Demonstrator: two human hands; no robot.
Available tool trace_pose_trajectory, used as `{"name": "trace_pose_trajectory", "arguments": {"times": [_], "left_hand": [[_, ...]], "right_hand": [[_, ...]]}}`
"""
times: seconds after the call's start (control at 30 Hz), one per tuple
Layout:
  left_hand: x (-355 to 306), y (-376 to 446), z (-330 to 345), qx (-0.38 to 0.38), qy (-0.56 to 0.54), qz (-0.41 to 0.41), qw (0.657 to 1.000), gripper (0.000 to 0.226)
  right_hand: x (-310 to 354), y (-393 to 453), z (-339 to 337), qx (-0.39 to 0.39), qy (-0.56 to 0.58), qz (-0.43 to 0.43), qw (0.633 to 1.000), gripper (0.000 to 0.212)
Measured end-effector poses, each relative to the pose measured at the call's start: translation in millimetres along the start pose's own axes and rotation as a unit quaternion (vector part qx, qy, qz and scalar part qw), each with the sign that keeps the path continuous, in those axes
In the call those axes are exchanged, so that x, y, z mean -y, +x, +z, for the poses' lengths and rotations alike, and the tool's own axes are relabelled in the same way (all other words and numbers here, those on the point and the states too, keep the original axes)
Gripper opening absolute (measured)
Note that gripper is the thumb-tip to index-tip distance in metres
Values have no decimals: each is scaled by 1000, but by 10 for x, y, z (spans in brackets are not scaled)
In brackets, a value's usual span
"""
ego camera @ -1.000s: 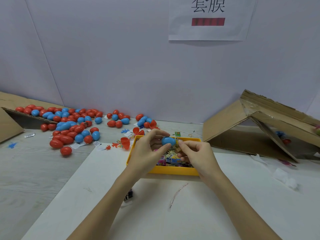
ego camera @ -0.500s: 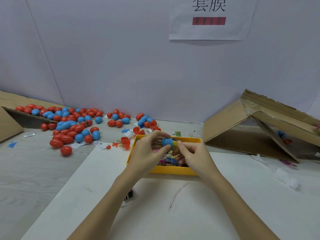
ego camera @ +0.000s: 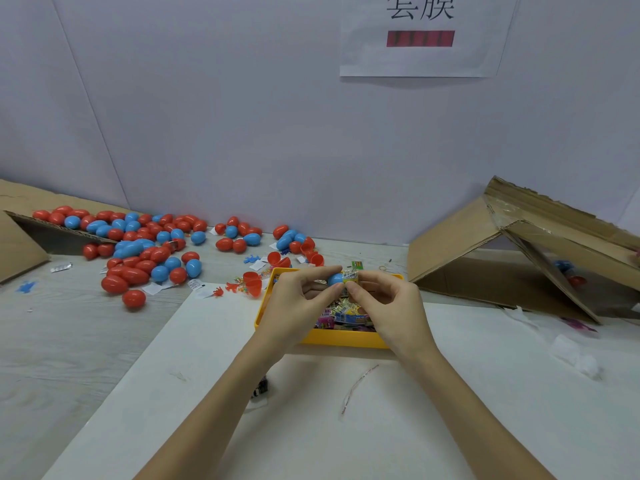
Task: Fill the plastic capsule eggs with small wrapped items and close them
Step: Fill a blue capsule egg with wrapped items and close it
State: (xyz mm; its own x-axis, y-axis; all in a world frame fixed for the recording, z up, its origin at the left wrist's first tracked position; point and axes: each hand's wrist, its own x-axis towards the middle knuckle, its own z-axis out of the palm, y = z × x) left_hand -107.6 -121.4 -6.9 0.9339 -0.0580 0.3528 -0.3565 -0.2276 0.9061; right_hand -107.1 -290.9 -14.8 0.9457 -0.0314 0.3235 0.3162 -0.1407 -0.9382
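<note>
Frame centre: left hand [ego camera: 294,303] fingers curled round blue egg half [ego camera: 335,279]; right hand [ego camera: 391,306] fingers pinch small wrapped item [ego camera: 350,276] against its opening, above yellow tray [ego camera: 343,339].

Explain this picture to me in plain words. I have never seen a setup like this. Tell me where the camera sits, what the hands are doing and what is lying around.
There is no machine here: a person wears one camera on the head, looking forward and down at their own two bare hands. The left hand holds a blue capsule egg in its fingers. The right hand pinches a small wrapped item against the egg. Both hands hover over a yellow tray full of such wrapped items. To the left, a heap of red and blue eggs spills from a cardboard box onto the table, with a few open red halves near the tray. Another cardboard box lies on the right, and a paper sign hangs on the wall.
</note>
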Motion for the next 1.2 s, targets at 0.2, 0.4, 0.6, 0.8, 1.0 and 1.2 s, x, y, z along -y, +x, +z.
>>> {"name": "trace_pose_trajectory", "arguments": {"times": [0.2, 0.4, 0.6, 0.8, 1.0, 1.2], "left_hand": [[-3, 11, -9, -7, -5, -8, 1000, 38], [-22, -7, -15, 4, -3, 7, 1000, 38], [-43, -22, -12, -5, 20, 45, 999, 39], [-71, -26, 26, -29, 57, 125, 990, 49], [-107, -39, 44, -42, 94, 192, 976, 59], [-70, -80, 174, -94, 127, 215, 964, 39]], "right_hand": [[43, -18, 24, -32, -14, -7, 999, 29], [73, -29, 12, -5, -18, 1, 1000, 33], [94, -37, -9, 18, -2, 10, 1000, 30], [151, 7, -59, 51, 95, 117, 987, 35], [254, 16, -58, 89, 307, 195, 927, 37], [298, -30, 18, 112, 413, 261, 865, 44]]}}
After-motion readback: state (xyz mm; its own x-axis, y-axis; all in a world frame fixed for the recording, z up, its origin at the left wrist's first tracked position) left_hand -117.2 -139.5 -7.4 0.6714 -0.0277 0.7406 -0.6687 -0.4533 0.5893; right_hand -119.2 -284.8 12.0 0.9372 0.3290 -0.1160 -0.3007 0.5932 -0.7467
